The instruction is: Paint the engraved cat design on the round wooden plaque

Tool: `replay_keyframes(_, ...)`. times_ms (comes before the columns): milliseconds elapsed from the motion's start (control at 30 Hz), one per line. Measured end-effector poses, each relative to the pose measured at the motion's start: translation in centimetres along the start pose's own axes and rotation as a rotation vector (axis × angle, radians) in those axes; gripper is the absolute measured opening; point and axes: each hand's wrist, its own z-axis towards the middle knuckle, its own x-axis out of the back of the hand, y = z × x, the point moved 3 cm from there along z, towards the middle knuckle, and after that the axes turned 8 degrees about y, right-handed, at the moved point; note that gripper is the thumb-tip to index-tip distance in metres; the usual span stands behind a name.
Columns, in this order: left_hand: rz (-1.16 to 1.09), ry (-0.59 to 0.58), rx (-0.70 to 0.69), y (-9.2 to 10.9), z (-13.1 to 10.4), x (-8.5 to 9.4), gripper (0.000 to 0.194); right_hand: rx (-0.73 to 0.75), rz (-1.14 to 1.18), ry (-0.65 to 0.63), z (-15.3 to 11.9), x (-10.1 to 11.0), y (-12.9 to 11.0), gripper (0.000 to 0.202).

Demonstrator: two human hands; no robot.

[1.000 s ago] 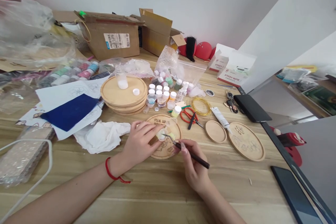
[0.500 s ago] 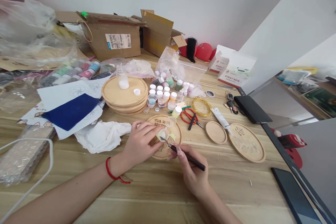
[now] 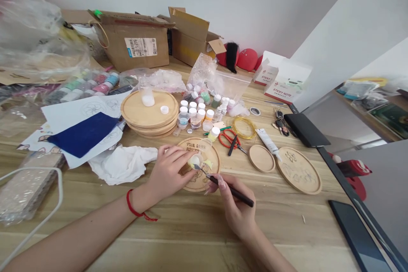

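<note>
My left hand (image 3: pixel 172 168) is closed around a small clear cup (image 3: pixel 195 160) with pale contents, held over a round wooden plate (image 3: pixel 215 170). Lettering and line drawings mark the plate, and part of it is filled in pale yellow. In my right hand (image 3: pixel 236 204) is a black-handled palette knife (image 3: pixel 234 191), gripped like a pen. Its small metal tip is at the cup's near edge. Just beyond the plate stands a white-lidded jar of yellow material (image 3: pixel 213 134). My fingers hide part of the cup and the plate's left side.
Several white-lidded jars (image 3: pixel 193 112) stand behind the plate. Left of them is a stack of wooden plates (image 3: pixel 149 112) bearing a bottle (image 3: pixel 147 95). Red-handled scissors (image 3: pixel 228 138), a glue tube (image 3: pixel 267 142) and a drawn-on plate (image 3: pixel 299 170) lie right. Crumpled tissue (image 3: pixel 121 163) lies left.
The knife tip has shifted slightly left toward the cup's near edge, and its handle end has swung a little right. My left hand keeps its hold on the cup. The whole view has shifted slightly.
</note>
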Motion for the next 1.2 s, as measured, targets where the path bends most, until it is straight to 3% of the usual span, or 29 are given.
replay_keyframes(200, 0.001, 0.003, 0.018, 0.1, 0.2, 0.0, 0.023, -0.332, 0.243, 0.174, 0.8, -0.1, 1.4, 0.029)
replay_keyframes(333, -0.001, 0.025, 0.043, -0.1, 0.1, 0.0, 0.022, -0.422, 0.322, 0.29, 1.9, 1.2, 2.4, 0.032)
replay_keyframes(533, -0.001, 0.032, 0.08, -0.2, 0.1, -0.1, 0.02, -0.436, 0.294, 0.34, 2.9, 2.7, 3.7, 0.028)
replay_keyframes(1200, 0.006, 0.016, 0.114, -0.4, 0.1, -0.1, 0.021, -0.406, 0.205, 0.234, 3.1, 2.8, 4.7, 0.03)
